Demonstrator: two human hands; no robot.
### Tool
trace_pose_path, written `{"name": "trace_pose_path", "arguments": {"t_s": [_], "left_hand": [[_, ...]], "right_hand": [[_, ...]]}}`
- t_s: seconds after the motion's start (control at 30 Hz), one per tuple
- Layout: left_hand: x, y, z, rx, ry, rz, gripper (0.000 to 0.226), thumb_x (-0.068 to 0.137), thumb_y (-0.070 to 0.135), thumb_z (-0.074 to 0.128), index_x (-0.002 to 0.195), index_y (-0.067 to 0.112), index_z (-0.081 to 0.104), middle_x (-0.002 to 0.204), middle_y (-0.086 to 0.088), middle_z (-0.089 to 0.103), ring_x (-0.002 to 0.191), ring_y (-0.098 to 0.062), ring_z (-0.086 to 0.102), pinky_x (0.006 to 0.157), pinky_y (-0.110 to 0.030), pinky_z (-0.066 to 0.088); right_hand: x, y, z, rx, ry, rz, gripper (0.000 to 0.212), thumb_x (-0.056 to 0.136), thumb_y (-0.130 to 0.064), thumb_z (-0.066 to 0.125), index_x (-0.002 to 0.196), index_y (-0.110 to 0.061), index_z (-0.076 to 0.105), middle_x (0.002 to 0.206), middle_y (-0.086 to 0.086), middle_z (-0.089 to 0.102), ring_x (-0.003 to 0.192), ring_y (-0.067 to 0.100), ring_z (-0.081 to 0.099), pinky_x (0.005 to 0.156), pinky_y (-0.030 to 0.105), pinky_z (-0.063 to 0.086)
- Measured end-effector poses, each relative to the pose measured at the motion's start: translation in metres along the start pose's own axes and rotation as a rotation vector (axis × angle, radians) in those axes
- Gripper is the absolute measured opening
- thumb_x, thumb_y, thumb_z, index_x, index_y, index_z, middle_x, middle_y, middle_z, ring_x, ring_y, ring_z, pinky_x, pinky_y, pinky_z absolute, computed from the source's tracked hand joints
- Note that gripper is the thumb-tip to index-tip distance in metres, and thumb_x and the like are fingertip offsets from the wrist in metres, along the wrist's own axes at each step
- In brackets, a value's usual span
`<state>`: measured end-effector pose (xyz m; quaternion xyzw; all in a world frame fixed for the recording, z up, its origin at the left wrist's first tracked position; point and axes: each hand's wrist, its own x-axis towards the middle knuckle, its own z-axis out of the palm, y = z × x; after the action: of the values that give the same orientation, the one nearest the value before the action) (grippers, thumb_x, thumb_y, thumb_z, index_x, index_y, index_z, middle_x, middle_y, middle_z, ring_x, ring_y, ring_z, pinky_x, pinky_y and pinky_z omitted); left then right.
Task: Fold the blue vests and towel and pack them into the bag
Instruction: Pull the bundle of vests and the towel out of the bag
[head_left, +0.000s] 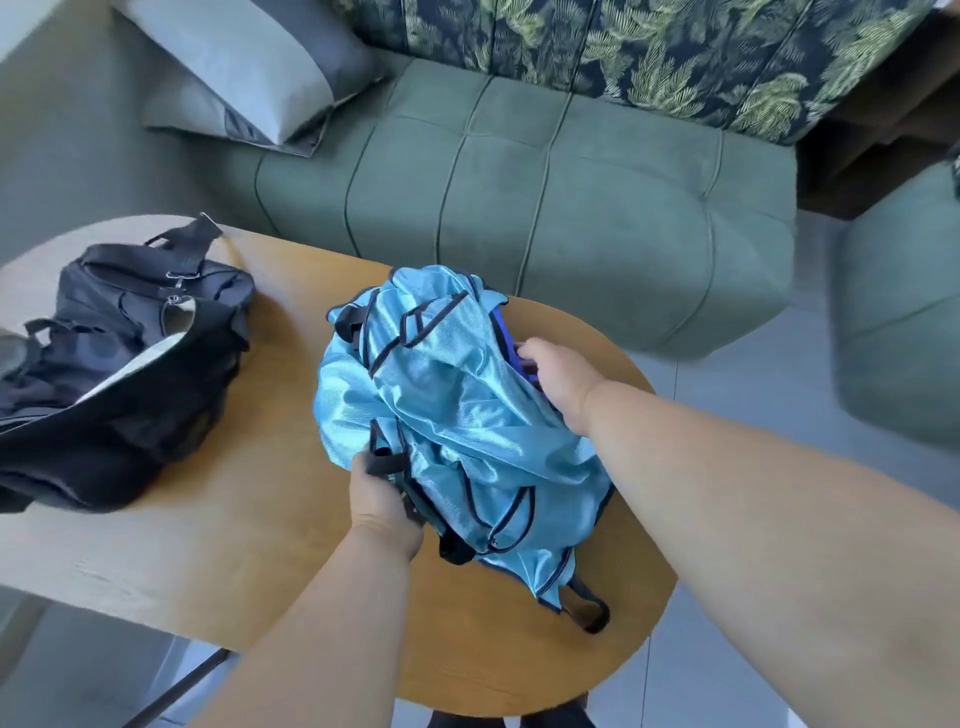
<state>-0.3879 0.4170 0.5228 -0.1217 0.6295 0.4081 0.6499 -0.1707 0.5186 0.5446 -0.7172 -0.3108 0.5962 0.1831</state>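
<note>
Tabletop (249, 530) carries a black bag (119, 374) at its left and a crumpled heap of blue vests (457, 415) in the middle. Left hand (376, 499) grips the heap's dark-trimmed near edge, while the right hand (563, 384) rests on the far side, its fingers tucked into the cloth.

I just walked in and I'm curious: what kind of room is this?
Most likely a living room at home. A green sofa with leaf-print cushions and a grey pillow stands behind a small wooden table.
</note>
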Motion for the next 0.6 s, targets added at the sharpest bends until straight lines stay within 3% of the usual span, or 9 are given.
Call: {"name": "trace_pose_path", "arguments": {"t_s": [0.07,0.13,0.2,0.37,0.6], "left_hand": [[-0.002,0.004,-0.013,0.052,0.089,0.026,0.03,0.095,0.048,0.054,0.095,0.02,0.063,0.085,-0.004,0.067,0.07,-0.026,0.062,0.07,-0.037,0.058],[-0.004,0.006,-0.023,0.067,0.106,0.035,0.037,0.099,0.052,0.05,0.1,0.018,0.064,0.079,-0.003,0.065,0.068,-0.026,0.06,0.07,-0.04,0.057],[-0.008,0.007,-0.031,0.09,0.108,0.03,0.044,0.1,0.057,0.049,0.105,0.017,0.067,0.082,-0.003,0.067,0.073,-0.026,0.061,0.073,-0.041,0.055],[-0.032,0.004,-0.046,0.202,0.134,0.061,0.048,0.102,0.058,0.051,0.121,0.019,0.07,0.115,-0.004,0.071,0.108,-0.027,0.067,0.099,-0.048,0.053],[-0.083,0.005,-0.056,0.294,0.149,0.087,0.045,0.102,0.055,0.053,0.127,0.02,0.068,0.118,-0.005,0.071,0.11,-0.026,0.067,0.091,-0.044,0.053]], "right_hand": [[-0.004,0.005,0.001,-0.247,0.012,-0.1,0.046,0.088,-0.045,0.064,0.125,-0.019,0.07,0.112,0.003,0.075,0.1,0.027,0.07,0.094,0.04,0.057],[-0.011,0.005,0.002,-0.371,0.019,-0.139,0.032,0.088,-0.044,0.069,0.109,-0.02,0.07,0.099,-0.003,0.073,0.089,0.021,0.067,0.083,0.034,0.055],[-0.014,0.005,0.002,-0.44,0.075,-0.176,0.024,0.094,-0.036,0.064,0.085,-0.014,0.06,0.08,-0.001,0.062,0.075,0.023,0.055,0.07,0.034,0.044],[-0.041,-0.001,-0.006,-0.289,0.238,-0.216,0.031,0.102,-0.04,0.056,0.077,-0.021,0.054,0.062,-0.004,0.047,0.061,0.023,0.043,0.059,0.034,0.033],[-0.117,-0.022,-0.023,-0.296,0.252,-0.32,0.041,0.107,-0.042,0.05,0.07,-0.024,0.047,0.056,-0.005,0.04,0.054,0.018,0.039,0.052,0.03,0.027]]}}
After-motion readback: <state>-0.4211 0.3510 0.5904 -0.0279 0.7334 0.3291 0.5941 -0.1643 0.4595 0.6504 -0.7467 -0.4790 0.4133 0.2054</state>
